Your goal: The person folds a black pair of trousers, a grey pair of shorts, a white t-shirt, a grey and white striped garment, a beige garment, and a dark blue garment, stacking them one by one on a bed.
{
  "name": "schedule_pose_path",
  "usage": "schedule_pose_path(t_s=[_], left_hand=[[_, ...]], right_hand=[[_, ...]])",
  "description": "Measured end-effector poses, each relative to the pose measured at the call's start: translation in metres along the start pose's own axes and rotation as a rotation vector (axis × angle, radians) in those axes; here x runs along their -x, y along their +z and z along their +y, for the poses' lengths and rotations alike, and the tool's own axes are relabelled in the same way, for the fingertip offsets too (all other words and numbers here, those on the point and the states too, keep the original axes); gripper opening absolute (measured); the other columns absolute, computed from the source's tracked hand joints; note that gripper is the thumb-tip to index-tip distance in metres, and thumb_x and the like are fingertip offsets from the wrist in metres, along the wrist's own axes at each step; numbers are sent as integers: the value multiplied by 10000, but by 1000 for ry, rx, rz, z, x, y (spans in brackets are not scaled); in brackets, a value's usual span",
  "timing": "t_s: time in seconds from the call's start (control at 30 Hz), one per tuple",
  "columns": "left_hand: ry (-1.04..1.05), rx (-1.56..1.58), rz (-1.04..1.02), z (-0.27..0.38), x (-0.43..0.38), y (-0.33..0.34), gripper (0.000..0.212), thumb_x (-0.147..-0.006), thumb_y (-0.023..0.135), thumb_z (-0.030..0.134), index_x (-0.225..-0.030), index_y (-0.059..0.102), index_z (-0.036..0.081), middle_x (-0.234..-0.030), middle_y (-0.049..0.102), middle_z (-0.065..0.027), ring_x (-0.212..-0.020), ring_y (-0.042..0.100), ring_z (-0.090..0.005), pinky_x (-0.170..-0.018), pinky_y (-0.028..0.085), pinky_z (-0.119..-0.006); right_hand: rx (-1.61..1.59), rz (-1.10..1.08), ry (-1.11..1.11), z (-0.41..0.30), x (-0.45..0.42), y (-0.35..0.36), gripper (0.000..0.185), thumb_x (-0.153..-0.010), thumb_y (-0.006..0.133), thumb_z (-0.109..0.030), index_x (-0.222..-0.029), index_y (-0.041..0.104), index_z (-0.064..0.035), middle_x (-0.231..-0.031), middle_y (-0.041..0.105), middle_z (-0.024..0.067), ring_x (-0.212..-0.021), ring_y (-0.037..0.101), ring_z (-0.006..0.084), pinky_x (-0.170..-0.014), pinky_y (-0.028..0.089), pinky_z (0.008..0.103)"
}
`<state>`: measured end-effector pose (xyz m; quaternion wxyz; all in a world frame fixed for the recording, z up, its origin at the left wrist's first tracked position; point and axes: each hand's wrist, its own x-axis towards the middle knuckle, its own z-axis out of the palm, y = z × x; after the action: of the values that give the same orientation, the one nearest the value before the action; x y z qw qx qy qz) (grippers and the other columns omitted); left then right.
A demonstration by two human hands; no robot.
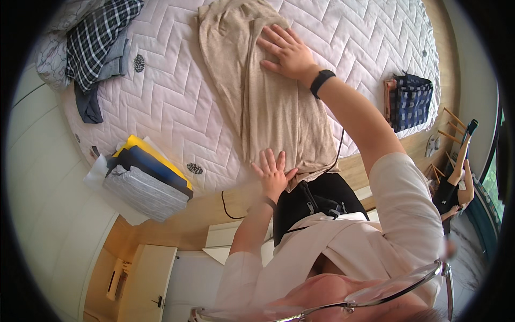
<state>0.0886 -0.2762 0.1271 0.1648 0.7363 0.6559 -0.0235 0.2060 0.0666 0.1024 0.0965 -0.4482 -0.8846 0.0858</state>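
A beige knit garment (pixel 277 108) lies lengthwise on the pale pink quilted bedspread (pixel 173 88), with long folds running down it. My right hand (pixel 287 52) rests palm down on its upper part, fingers spread, a black band on the wrist. Near the garment's lower end, by the bed's edge, my left hand (pixel 273 171) lies flat on the cloth with its fingers apart. Some of the cloth's lower edge is bunched beside my left thumb. Neither hand is closed around the fabric.
Folded clothes in grey, blue and yellow (pixel 149 181) are stacked at the left. A plaid garment (pixel 104 44) lies on others at the upper left. Folded blue checked cloth (pixel 412 100) sits at the right. A dark cable (pixel 340 151) runs beside the garment. Another person (pixel 450 189) is at far right.
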Motion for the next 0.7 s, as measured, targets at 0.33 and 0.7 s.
schedule_pose_path(t_s=[0.33,0.7], left_hand=[[263,313,114,-39,39,-12,708,-792,550,237,-1455,326,131,-1502,257,-192,-1393,218,-387,-1062,174,-669],[348,-194,-161,-14,44,22,527,-911,419,200,-1428,340,136,-1484,315,-134,-1363,304,-321,-1042,311,-536]], right_hand=[[-239,-84,287,-29,134,-71,225,-792,630,-268,-931,598,-94,-796,597,115,-798,581,333,-708,457,452],[-1401,-583,1538,-73,389,-31,542,-824,695,-413,-1180,576,-21,-1127,594,128,-1044,562,236,-759,471,368]])
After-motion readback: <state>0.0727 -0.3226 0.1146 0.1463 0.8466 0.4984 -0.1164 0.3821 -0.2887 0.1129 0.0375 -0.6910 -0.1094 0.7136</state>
